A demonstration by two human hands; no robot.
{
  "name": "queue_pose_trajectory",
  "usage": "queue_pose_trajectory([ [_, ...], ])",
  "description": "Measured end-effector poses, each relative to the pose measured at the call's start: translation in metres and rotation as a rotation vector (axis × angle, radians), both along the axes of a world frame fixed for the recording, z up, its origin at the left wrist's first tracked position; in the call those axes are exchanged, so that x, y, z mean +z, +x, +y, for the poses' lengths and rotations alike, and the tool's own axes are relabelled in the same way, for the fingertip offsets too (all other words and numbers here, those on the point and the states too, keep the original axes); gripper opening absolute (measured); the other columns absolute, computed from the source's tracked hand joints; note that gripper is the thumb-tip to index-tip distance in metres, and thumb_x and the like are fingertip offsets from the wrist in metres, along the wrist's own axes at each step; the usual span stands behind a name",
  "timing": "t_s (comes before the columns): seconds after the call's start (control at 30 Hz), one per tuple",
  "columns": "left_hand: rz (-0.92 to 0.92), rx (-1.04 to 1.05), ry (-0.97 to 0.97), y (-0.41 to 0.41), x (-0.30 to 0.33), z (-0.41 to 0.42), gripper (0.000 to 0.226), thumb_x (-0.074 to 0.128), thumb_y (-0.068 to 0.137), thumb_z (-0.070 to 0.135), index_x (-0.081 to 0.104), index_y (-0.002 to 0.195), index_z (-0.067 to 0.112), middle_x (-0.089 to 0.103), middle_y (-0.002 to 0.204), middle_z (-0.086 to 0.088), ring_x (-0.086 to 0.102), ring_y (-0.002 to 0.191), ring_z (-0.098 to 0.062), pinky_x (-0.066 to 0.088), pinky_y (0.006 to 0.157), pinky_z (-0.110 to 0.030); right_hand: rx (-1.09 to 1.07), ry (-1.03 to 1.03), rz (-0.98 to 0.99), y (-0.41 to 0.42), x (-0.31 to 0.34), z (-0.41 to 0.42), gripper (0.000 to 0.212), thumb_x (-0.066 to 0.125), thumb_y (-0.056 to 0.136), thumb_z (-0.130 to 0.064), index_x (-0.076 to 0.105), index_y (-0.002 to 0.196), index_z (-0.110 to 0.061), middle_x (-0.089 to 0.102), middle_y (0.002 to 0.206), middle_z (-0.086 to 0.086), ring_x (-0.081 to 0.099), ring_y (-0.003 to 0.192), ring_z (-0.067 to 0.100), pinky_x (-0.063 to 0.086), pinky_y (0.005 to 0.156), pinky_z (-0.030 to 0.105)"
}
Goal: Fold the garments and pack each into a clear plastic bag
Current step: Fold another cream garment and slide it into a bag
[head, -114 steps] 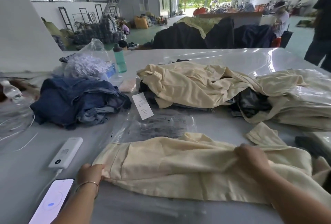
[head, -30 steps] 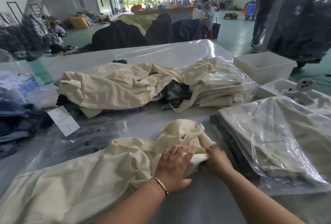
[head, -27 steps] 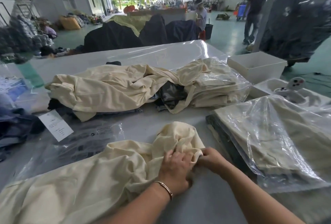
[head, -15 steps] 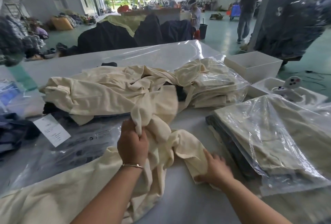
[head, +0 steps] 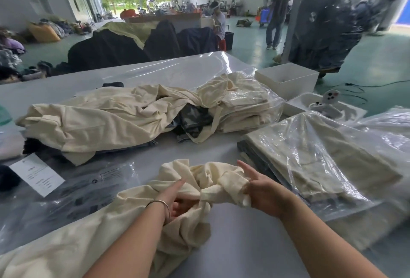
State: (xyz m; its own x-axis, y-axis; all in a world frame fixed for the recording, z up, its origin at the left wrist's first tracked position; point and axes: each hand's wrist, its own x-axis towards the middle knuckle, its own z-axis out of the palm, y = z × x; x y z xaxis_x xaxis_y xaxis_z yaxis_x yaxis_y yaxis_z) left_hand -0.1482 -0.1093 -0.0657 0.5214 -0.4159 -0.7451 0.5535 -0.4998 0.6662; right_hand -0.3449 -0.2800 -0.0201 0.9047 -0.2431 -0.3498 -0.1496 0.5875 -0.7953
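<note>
Soft and floppy, this cream garment (head: pixel 66 240). Light, most likely, and quick to slump or bunch up when let go. Not slippery like the plastic around it. Nothing to break here. Best taken by an edge or a hem, one hand at each corner, then pulled flat. Bad idea to grab the lump in the middle, since that only makes more wrinkles.

Pale cream all over, a bit wrinkly, long like a trouser leg. Stretched flat along the near left of the grey table (head: pixel 255 244), then scrunched into a knotty lump at its right end.

Left hand (head: pixel 177 200) tucked into the lump, with cloth over most of its fingers, so hard to say how tight the hold is. Right hand (head: pixel 259 189) close beside it, pinching a rolled cuff of the cloth, pointer finger sticking out.

Just past the lump, a stack of packed clear bags (head: pixel 315 157) on the right. An empty clear bag (head: pixel 84 191) flat on the left.
</note>
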Motion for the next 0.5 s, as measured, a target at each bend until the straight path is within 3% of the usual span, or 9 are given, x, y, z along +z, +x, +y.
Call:
queue_pose_trajectory([
  [0.07, -0.038, 0.057, -0.009, -0.011, -0.005, -0.003, 0.032, 0.06, 0.09, 0.033, 0.061, 0.068, 0.009, 0.06, 0.05, -0.007, 0.055, 0.04, -0.018, 0.044, 0.046, -0.02, 0.106, -0.257, 0.081, -0.002, -0.001, 0.003, 0.105, 0.064, 0.053, 0.009, 0.032, 0.141, -0.039, 0.052, 0.122, 0.01, 0.061, 0.073, 0.021, 0.051, 0.061, 0.032],
  [0.1, -0.056, 0.074, -0.01, -0.016, -0.007, -0.005, 0.035, 0.055, 0.09, 0.022, 0.053, 0.057, 0.011, 0.051, 0.042, -0.005, 0.048, 0.035, -0.018, 0.039, 0.044, -0.019, 0.119, -0.431, 0.14, -0.001, -0.002, 0.005, 0.106, 0.062, 0.058, 0.013, 0.028, 0.144, -0.039, 0.052, 0.124, 0.011, 0.058, 0.075, 0.021, 0.05, 0.061, 0.031],
  [0.17, -0.08, 0.124, -0.023, -0.021, -0.001, -0.01, 0.038, 0.05, 0.087, 0.018, 0.047, 0.049, 0.013, 0.046, 0.039, -0.004, 0.045, 0.038, -0.02, 0.037, 0.046, -0.02, 0.01, -0.626, 0.176, 0.002, 0.002, 0.003, 0.085, 0.055, 0.069, 0.02, 0.042, 0.14, -0.025, 0.061, 0.11, 0.013, 0.055, 0.068, 0.016, 0.047, 0.056, 0.026],
  [0.23, -0.149, 0.239, -0.066, -0.018, 0.018, -0.013, 0.025, 0.057, 0.076, 0.026, 0.055, 0.056, 0.011, 0.055, 0.051, -0.008, 0.053, 0.052, -0.023, 0.043, 0.055, -0.025, -0.116, -0.617, 0.128, 0.002, 0.012, -0.012, 0.053, 0.048, 0.075, 0.022, 0.065, 0.118, -0.004, 0.068, 0.089, 0.011, 0.051, 0.054, 0.01, 0.042, 0.049, 0.019],
  [0.3, -0.344, 0.348, -0.11, -0.008, 0.043, -0.014, 0.025, 0.06, 0.063, 0.03, 0.062, 0.074, 0.008, 0.061, 0.073, -0.011, 0.056, 0.068, -0.026, 0.043, 0.063, -0.029, -0.133, -0.703, 0.069, -0.001, 0.029, -0.032, 0.032, 0.058, 0.081, 0.012, 0.072, 0.102, -0.008, 0.072, 0.089, 0.009, 0.057, 0.062, 0.01, 0.047, 0.053, 0.017],
  [0.33, -0.439, 0.386, -0.128, -0.005, 0.058, -0.014, 0.029, 0.059, 0.063, 0.031, 0.064, 0.08, 0.008, 0.062, 0.078, -0.011, 0.057, 0.07, -0.027, 0.042, 0.061, -0.029, -0.069, -0.84, 0.077, -0.003, 0.034, -0.042, 0.029, 0.067, 0.082, 0.002, 0.07, 0.106, -0.013, 0.07, 0.1, 0.01, 0.061, 0.075, 0.014, 0.053, 0.062, 0.019],
  [0.37, -0.539, 0.42, -0.14, -0.003, 0.072, -0.016, 0.033, 0.057, 0.061, 0.032, 0.064, 0.082, 0.007, 0.062, 0.081, -0.011, 0.058, 0.072, -0.028, 0.041, 0.059, -0.03, 0.063, -1.038, 0.13, -0.004, 0.035, -0.05, 0.043, 0.075, 0.079, -0.007, 0.063, 0.119, -0.018, 0.064, 0.116, 0.01, 0.062, 0.092, 0.017, 0.056, 0.076, 0.025],
  [0.43, -0.768, 0.482, -0.127, -0.004, 0.097, -0.019, 0.041, 0.054, 0.054, 0.032, 0.064, 0.085, 0.007, 0.062, 0.084, -0.011, 0.06, 0.083, -0.032, 0.042, 0.064, -0.034, 0.423, -1.399, 0.312, -0.004, 0.019, -0.054, 0.101, 0.086, 0.067, -0.023, 0.027, 0.149, -0.023, 0.037, 0.145, 0.01, 0.046, 0.126, 0.027, 0.044, 0.104, 0.038],
  [0.5, -1.102, 0.485, -0.194, -0.013, 0.113, -0.026, 0.044, 0.057, 0.055, 0.024, 0.061, 0.097, 0.011, 0.063, 0.095, -0.005, 0.059, 0.091, -0.027, 0.044, 0.072, -0.032, 0.684, -1.511, 0.456, -0.006, -0.011, -0.035, 0.135, 0.089, 0.059, -0.041, -0.009, 0.152, -0.035, 0.008, 0.158, 0.012, 0.026, 0.14, 0.037, 0.032, 0.113, 0.046],
])
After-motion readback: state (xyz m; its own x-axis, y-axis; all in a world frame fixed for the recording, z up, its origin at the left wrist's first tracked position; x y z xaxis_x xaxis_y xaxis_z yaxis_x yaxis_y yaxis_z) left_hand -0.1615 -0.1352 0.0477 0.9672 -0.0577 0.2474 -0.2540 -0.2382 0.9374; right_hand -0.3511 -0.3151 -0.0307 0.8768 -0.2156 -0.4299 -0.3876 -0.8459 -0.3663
